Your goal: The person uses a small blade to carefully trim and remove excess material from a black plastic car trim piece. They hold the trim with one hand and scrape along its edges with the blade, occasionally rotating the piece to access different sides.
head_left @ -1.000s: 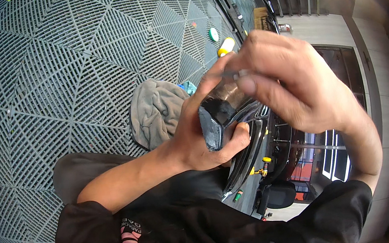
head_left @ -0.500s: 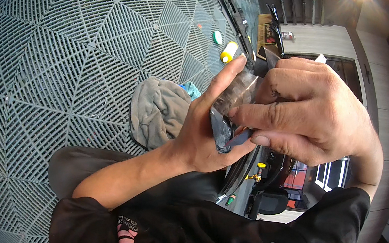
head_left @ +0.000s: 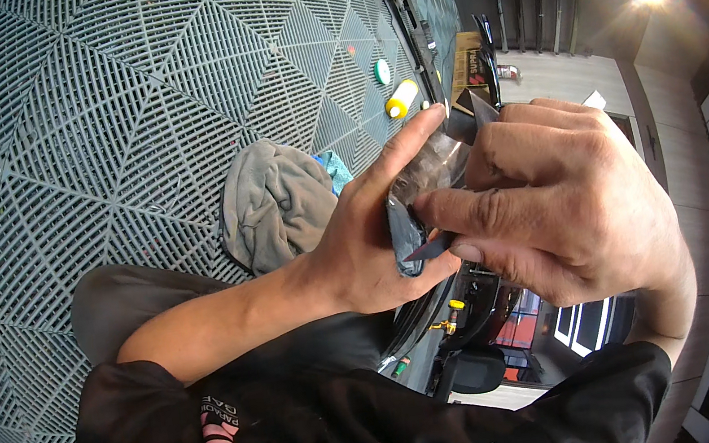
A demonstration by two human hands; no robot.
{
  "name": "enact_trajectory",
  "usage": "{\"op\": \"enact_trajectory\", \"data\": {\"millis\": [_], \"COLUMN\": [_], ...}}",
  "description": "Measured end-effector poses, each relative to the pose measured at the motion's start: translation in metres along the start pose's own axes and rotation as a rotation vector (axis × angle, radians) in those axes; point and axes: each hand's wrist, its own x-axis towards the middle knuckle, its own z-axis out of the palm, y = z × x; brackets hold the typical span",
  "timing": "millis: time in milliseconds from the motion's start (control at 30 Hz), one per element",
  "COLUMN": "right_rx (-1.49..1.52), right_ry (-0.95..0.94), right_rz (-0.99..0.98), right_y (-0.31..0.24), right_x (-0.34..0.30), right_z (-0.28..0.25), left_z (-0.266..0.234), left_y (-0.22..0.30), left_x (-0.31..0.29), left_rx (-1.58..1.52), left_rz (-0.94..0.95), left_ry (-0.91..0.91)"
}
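1. A small dark grey glossy piece wrapped in clear plastic film (head_left: 420,199) sits between both hands, raised above the grey grid-tile floor (head_left: 114,119).
2. The left hand (head_left: 366,238) cradles it from behind, fingers curled loosely around it, index finger stretched up along its edge.
3. The right hand (head_left: 551,203) pinches its front edge between thumb and bent fingers, closed tight.
4. A crumpled grey cloth (head_left: 270,202) lies on the floor just beyond the left wrist.
5. Farther off stand a yellow bottle (head_left: 401,99) and a round green-white lid (head_left: 382,72).
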Motion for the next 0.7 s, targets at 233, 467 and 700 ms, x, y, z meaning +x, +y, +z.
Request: {"op": "enact_trajectory", "data": {"millis": [233,467,700], "right_rx": [-0.014,-0.021,-0.011], "right_ry": [0.039,0.056,0.071], "right_rz": [-0.019,-0.021,-0.020], "right_y": [-0.0002,0.0000,0.0004], "right_x": [0.0006,-0.0001,0.0019], "right_z": [0.0048,0.0086,0.0108], "left_z": [0.0019,0.0018,0.0016], "left_y": [0.0021,-0.0006,-0.0007], "left_x": [0.0000,0.0002,-0.0008], "left_rx": [0.004,0.015,0.017], "left_rz": [0.012,0.026,0.015], "left_ry": [0.021,0.031,0.031]}}
